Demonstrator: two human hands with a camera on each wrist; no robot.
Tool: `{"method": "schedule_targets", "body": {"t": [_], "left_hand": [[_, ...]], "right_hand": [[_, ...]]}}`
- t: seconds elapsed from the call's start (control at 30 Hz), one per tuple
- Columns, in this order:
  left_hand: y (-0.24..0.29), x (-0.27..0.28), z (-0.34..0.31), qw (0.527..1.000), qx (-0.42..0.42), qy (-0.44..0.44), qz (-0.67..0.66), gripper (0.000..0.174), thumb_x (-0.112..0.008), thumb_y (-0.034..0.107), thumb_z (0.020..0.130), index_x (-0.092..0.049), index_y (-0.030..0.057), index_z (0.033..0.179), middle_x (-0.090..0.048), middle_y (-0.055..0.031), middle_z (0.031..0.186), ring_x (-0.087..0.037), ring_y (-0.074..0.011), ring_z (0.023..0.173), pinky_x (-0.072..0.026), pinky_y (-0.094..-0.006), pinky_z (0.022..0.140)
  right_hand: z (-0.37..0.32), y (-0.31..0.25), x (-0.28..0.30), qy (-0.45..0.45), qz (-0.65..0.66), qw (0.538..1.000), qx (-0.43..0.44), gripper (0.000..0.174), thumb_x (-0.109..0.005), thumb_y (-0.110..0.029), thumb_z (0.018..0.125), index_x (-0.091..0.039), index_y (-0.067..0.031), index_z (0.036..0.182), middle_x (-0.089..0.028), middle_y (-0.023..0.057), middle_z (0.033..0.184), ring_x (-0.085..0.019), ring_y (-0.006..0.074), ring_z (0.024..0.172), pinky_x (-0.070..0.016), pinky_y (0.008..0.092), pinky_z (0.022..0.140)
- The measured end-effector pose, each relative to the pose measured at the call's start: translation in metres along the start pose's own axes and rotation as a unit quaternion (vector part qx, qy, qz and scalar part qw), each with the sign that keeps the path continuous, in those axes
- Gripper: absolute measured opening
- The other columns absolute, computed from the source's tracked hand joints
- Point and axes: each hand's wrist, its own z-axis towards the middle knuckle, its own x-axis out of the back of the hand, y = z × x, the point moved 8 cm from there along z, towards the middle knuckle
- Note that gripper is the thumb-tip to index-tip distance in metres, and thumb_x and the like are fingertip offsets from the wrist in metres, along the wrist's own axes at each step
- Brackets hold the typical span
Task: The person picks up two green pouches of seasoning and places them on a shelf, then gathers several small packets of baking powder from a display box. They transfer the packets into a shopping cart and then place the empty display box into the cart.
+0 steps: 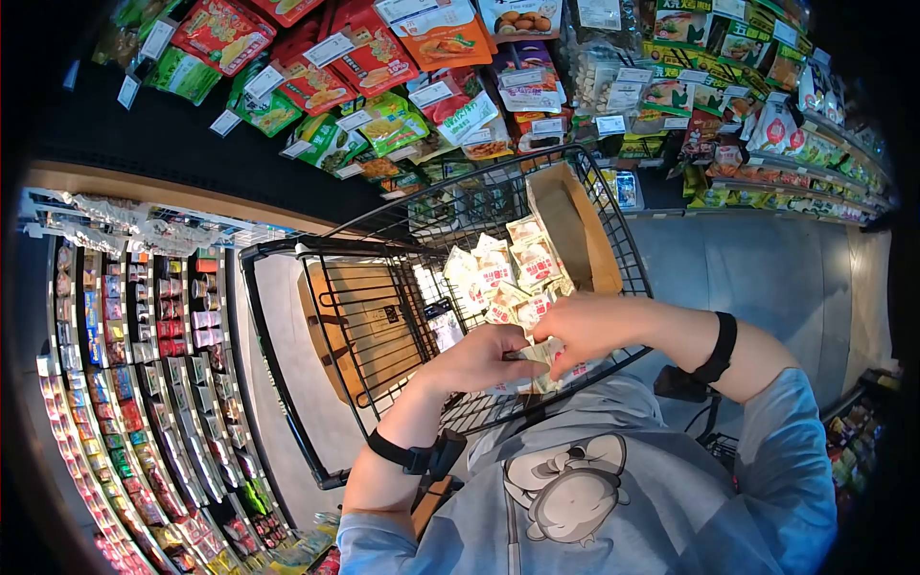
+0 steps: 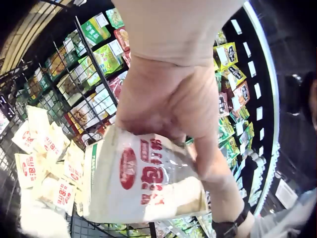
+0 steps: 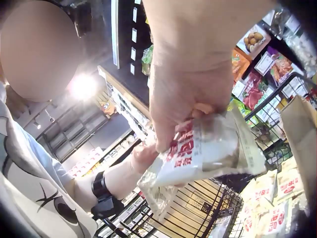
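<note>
One red-printed white packet (image 2: 156, 186), pinched by left hand (image 1: 484, 357) and right hand (image 1: 594, 324) together, sits above a black wire cart (image 1: 257, 316) holding a pile of similar packets (image 1: 494, 273).

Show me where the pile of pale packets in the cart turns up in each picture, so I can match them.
Head: the pile of pale packets is near the middle, slightly above centre.
Left wrist: the pile is at lower left, left of the held packet.
Right wrist: the pile is at lower right.
Shared landmark: the black wire cart, partly visible in all three.
</note>
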Motion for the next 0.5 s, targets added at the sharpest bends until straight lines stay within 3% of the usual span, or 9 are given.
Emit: {"method": "schedule_targets", "body": {"t": [0.13, 0.17, 0.2, 0.4, 0.5], "left_hand": [[-0.011, 0.004, 0.002, 0.999, 0.004, 0.022, -0.037, 0.017, -0.070, 0.018, 0.082, -0.068, 0.0018, 0.086, -0.063, 0.0006, 0.077, -0.054, -0.0056, 0.066, -0.0460, -0.0226, 0.060], [-0.016, 0.005, 0.001, 0.995, 0.041, 0.013, -0.092, 0.017, -0.070, 0.017, 0.082, -0.068, 0.0014, 0.088, -0.064, 0.0007, 0.076, -0.054, -0.0054, 0.067, -0.0459, -0.0227, 0.061], [-0.021, 0.005, -0.001, 0.986, 0.078, 0.004, -0.147, 0.017, -0.070, 0.016, 0.082, -0.068, 0.0010, 0.090, -0.064, 0.0008, 0.075, -0.054, -0.0052, 0.069, -0.0459, -0.0228, 0.063], [-0.024, 0.014, -0.002, 0.955, 0.044, 0.051, -0.289, 0.015, -0.068, 0.013, 0.083, -0.067, -0.0007, 0.087, -0.062, 0.0025, 0.074, -0.052, -0.0033, 0.066, -0.0429, -0.0189, 0.060], [-0.032, 0.015, -0.001, 0.964, 0.077, 0.031, -0.254, 0.014, -0.067, 0.014, 0.084, -0.067, 0.0000, 0.085, -0.063, 0.0025, 0.075, -0.052, -0.0023, 0.067, -0.0411, -0.0184, 0.060]], "right_hand": [[0.001, 0.008, -0.010, -0.026, 0.028, 0.998, -0.047, 0.023, -0.065, -0.026, 0.078, -0.064, -0.0029, 0.082, -0.061, 0.0122, 0.077, -0.060, 0.0327, 0.078, -0.0458, 0.0436, 0.068], [0.001, 0.008, -0.011, -0.026, 0.029, 0.998, -0.047, 0.023, -0.065, -0.026, 0.078, -0.064, -0.0029, 0.082, -0.061, 0.0122, 0.077, -0.060, 0.0327, 0.078, -0.0458, 0.0436, 0.068], [0.001, 0.005, -0.008, -0.003, 0.013, 1.000, -0.022, 0.021, -0.064, -0.025, 0.079, -0.064, -0.0034, 0.081, -0.061, 0.0107, 0.078, -0.060, 0.0313, 0.079, -0.0457, 0.0424, 0.068], [-0.003, -0.003, 0.006, 0.116, 0.008, 0.991, 0.066, 0.016, -0.063, -0.021, 0.080, -0.065, -0.0054, 0.080, -0.059, 0.0065, 0.075, -0.058, 0.0275, 0.079, -0.0455, 0.0394, 0.069], [-0.006, -0.001, 0.009, 0.140, 0.001, 0.987, 0.074, 0.015, -0.063, -0.021, 0.080, -0.065, -0.0058, 0.080, -0.058, 0.0060, 0.073, -0.057, 0.0273, 0.077, -0.0453, 0.0392, 0.068]]}}
